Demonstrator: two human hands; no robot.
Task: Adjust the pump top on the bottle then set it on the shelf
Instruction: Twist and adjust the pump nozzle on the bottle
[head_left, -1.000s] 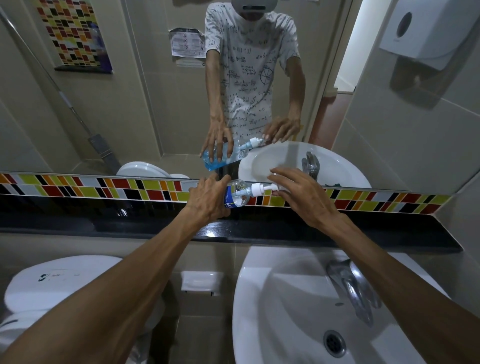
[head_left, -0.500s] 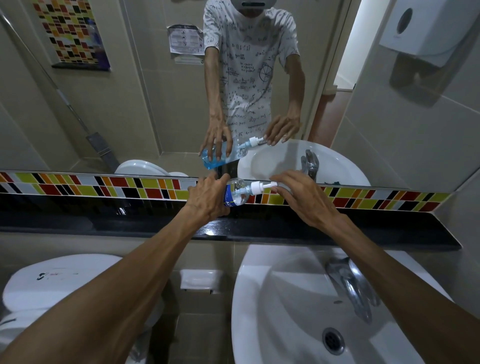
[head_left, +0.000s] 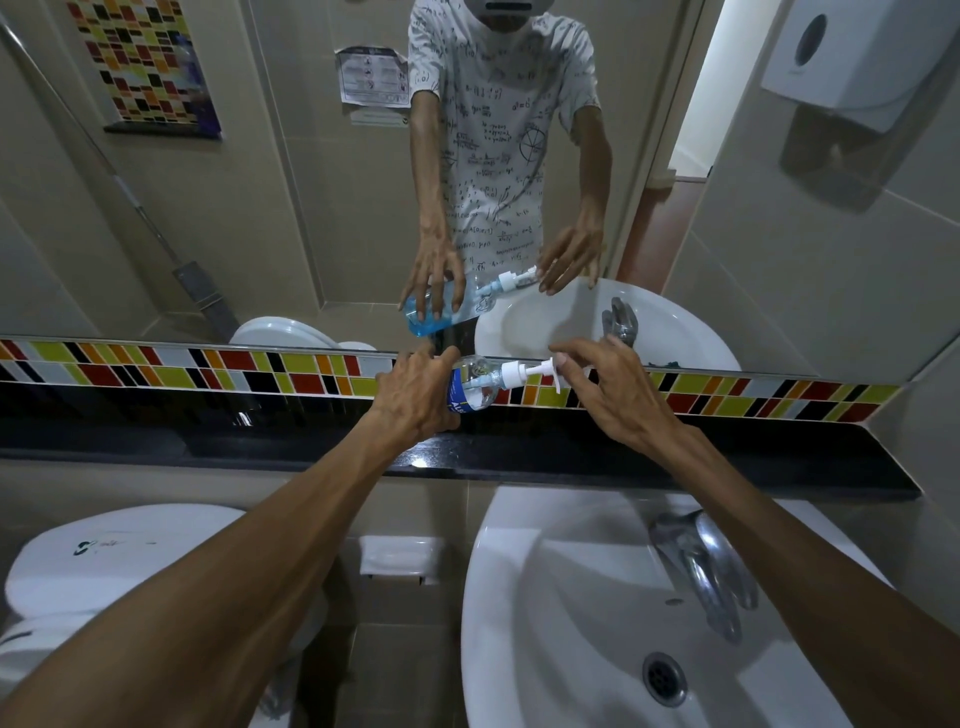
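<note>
A clear pump bottle (head_left: 475, 387) with a blue label is held tilted on its side just above the black shelf (head_left: 727, 457), its white pump top (head_left: 535, 371) pointing right. My left hand (head_left: 415, 397) is wrapped around the bottle's body. To the right of the pump, my right hand (head_left: 618, 395) has its fingers spread, and the index fingertip touches the pump head. The mirror (head_left: 260, 234) above reflects blue liquid in the bottle's base.
A strip of coloured tiles (head_left: 208, 366) runs behind the shelf. Below are a white sink (head_left: 545, 597) with a chrome faucet (head_left: 701, 566) on the right and a white toilet tank (head_left: 104, 561) on the left. A wall dispenser (head_left: 852, 57) hangs at the upper right.
My right hand has drawn back to the right, uncovering the pump head that it covered before. The left hand and the bottle have stayed put.
</note>
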